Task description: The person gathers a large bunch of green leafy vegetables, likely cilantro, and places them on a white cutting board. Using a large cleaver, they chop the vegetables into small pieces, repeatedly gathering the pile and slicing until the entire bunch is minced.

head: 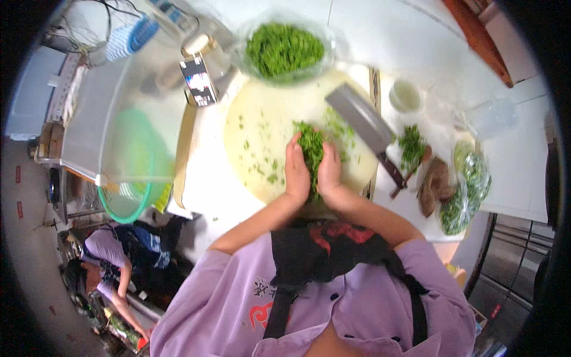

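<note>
My left hand [297,167] and my right hand [329,167] press from both sides on a heap of chopped green herbs [312,145], palms facing each other. The heap lies on a round, pale cutting board [254,102], with small green bits scattered to either side. A cleaver [357,114] with a dark handle lies at the board's right part, its handle reaching past the edge. Beyond the board's far edge stands a clear bowl [329,53] full of chopped greens. The undersides of both hands are hidden.
Right of the board are a small cup [405,96], a herb bunch [411,147], brown cloth-like items [435,183] and a bag of greens [466,196]. At left stand a propped phone [199,80] and a green plastic basket [125,214]. Another person [107,250] works at lower left.
</note>
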Demonstrator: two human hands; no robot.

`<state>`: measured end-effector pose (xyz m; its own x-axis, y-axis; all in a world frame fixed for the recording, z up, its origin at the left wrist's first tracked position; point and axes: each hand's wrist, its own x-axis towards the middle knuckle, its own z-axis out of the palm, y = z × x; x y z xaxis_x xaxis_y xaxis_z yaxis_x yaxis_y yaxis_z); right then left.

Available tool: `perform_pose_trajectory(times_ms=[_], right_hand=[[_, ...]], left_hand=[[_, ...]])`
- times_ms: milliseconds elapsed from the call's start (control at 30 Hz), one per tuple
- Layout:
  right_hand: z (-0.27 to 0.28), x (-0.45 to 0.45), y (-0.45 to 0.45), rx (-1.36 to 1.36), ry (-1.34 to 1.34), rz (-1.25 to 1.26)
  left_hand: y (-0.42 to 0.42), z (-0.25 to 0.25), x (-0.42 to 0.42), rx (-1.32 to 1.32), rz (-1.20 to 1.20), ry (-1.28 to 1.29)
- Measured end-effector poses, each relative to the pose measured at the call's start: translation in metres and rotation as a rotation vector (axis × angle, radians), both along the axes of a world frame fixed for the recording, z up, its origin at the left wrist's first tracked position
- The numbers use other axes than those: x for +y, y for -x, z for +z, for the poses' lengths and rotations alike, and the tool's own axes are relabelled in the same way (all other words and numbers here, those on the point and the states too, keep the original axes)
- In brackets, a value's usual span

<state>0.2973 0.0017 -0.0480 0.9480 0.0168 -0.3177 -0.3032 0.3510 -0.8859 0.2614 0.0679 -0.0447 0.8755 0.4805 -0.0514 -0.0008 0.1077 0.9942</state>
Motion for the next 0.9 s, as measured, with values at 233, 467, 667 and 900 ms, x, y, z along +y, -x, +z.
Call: perform_pose_trajectory(times_ms=[233, 467, 667, 900], right_hand=[[0.056, 0.022, -0.047, 0.053, -0.37, -0.019], [0.151, 0.081, -0.167, -0.293, -0.345, 0.095], [0.105, 0.071, -0.256, -0.251, 0.305, 0.24], [0.119, 0.074, -0.236, -0.41, 0.562, 0.362]], left_hand=[[-0.048, 0.063, 0.011, -0.097, 0.173, 0.202], [-0.174, 0.141, 0.073, -0.465, 0.223, 0.136], [-0.234, 0.111, 0.16, -0.018, 0.061, -0.218], [-0.221, 0.13, 0.144, -0.066, -0.077, -0.312]])
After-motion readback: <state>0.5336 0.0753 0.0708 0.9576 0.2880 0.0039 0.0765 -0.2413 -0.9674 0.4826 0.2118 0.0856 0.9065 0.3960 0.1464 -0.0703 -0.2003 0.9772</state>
